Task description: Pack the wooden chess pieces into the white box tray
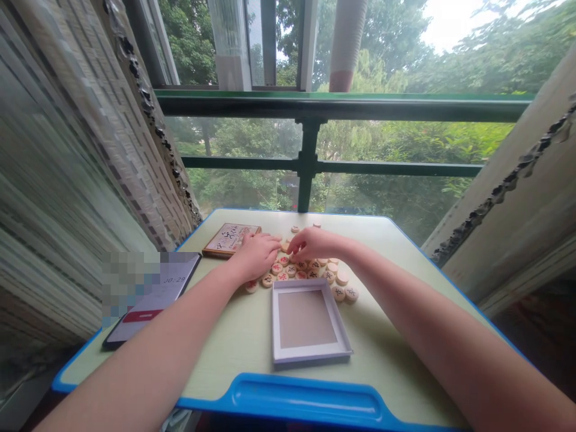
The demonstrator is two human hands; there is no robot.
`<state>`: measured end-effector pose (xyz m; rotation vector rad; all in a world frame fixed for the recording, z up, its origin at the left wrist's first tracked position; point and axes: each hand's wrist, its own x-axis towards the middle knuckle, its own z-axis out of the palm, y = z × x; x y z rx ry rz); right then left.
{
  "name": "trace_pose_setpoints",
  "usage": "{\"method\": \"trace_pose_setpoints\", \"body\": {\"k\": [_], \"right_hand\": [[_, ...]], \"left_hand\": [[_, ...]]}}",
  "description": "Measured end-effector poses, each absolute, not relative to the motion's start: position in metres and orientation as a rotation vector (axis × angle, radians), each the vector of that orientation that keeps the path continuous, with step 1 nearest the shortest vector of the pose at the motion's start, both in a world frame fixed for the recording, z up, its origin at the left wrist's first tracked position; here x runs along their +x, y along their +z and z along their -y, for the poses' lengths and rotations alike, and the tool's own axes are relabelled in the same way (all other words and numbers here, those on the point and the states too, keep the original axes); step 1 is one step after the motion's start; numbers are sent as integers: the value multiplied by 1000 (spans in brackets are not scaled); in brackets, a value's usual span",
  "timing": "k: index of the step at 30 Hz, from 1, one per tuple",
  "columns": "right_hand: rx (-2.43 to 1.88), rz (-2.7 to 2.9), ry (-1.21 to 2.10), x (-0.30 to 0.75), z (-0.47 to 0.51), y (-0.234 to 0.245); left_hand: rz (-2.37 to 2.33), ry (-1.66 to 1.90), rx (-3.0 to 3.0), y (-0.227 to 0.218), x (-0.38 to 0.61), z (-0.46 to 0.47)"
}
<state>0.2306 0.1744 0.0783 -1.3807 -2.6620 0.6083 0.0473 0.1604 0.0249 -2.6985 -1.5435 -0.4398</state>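
Note:
Several round wooden chess pieces with red and black characters lie in a loose heap on the pale table. My left hand rests on the heap's left side with its fingers curled over pieces. My right hand is at the far side of the heap, fingertips pinched together on a piece. An empty shallow white box sits just in front of the heap, nearer to me. A brown box lid with printed characters lies to the left of my left hand.
A phone with a lit screen lies at the table's left edge. The table has a blue rim and a blue tray groove at its near edge. A green window railing and patterned curtains stand behind and beside it.

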Motion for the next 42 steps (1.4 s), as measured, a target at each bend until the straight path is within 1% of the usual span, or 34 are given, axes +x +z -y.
{"method": "trace_pose_setpoints", "body": {"k": [2, 5, 7, 9, 12, 16, 24, 29, 35, 40, 42], "right_hand": [[-1417, 2594, 582, 231, -177, 75], [-1412, 2491, 372, 228, -181, 65], [-1323, 2527, 225, 225, -183, 58], [-1276, 2602, 153, 222, -183, 53], [-1353, 2610, 138, 220, -182, 50], [-1491, 2521, 194, 218, -181, 50], [-1455, 2322, 368, 218, -185, 45], [-1427, 2370, 290, 222, -188, 46], [-1460, 2457, 320, 223, -187, 50], [-1559, 2353, 136, 230, -193, 48], [-1627, 2350, 109, 232, -194, 46]], "left_hand": [[1563, -454, -2685, 24, 46, -162], [1588, -438, -2676, 25, 45, -162], [1598, -426, -2685, 26, 45, -161], [1616, -443, -2688, 28, 45, -160], [1653, -469, -2659, 28, 45, -160], [1657, -409, -2661, 26, 45, -161], [1643, -389, -2668, 27, 44, -161], [1600, -381, -2683, 26, 44, -161], [1595, -358, -2652, 30, 46, -158], [1637, -365, -2604, 30, 48, -158], [1643, -369, -2598, 30, 47, -159]]}}
